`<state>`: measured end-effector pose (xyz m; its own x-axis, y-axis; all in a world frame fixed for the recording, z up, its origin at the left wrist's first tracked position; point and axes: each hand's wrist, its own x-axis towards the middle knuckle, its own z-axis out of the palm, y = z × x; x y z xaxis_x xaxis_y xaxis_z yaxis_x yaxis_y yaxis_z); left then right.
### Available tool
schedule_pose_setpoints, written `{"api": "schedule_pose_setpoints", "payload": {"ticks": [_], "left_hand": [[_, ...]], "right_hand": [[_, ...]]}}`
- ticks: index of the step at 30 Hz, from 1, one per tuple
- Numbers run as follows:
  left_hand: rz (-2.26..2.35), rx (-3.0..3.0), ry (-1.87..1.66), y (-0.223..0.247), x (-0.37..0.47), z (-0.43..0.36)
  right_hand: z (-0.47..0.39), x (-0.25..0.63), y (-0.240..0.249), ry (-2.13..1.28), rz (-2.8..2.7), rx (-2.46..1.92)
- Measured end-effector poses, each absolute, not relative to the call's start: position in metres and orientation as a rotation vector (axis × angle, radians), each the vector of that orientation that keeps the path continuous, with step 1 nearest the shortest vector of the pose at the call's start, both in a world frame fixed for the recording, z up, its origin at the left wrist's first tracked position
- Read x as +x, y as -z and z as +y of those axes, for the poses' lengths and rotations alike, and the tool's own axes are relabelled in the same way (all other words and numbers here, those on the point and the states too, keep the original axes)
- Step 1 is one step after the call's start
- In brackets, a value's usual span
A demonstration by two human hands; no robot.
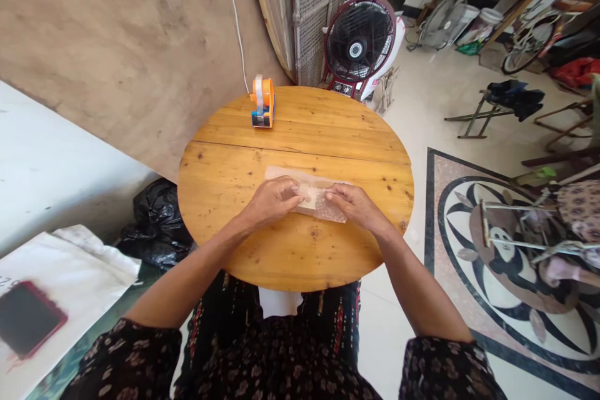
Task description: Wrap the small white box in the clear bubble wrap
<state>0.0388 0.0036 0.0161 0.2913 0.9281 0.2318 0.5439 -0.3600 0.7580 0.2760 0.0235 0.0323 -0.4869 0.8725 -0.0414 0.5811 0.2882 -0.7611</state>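
A strip of clear bubble wrap (330, 209) lies across the middle of the round wooden table (309, 250). Near its centre, between my hands, is a small pale, flat piece (308, 195), too indistinct to name. My left hand (275, 200) is closed at the left part of the wrap, thumb and forefinger pinched by the pale piece. From the right, my right hand (354, 201) pinches the wrap between thumb and curled fingers. Both palms face down and hide parts of the sheet. Toward the table's far edge stands an orange and blue tape dispenser (263, 103), apart from both hands.
Behind the table is a dark red floor fan (360, 40). Black plastic bags (157, 225) sit at the left, near a phone (30, 319) on a white sack. A folding stool (487, 106) and a bicycle (539, 44) stand on the right.
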Motion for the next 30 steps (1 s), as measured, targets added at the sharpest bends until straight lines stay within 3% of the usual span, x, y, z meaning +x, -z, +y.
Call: {"api": "schedule_pose_setpoints", "payload": {"ticks": [22, 30], "left_hand": [[1.293, 1.724, -0.823, -0.005, 0.043, 0.022], [1.226, 1.845, -0.756, -0.011, 0.042, 0.028]], "right_hand": [[0.019, 0.265, -0.024, -0.706, -2.263, -1.642], [0.002, 0.259, -0.016, -0.271, -2.441, -1.48]]}}
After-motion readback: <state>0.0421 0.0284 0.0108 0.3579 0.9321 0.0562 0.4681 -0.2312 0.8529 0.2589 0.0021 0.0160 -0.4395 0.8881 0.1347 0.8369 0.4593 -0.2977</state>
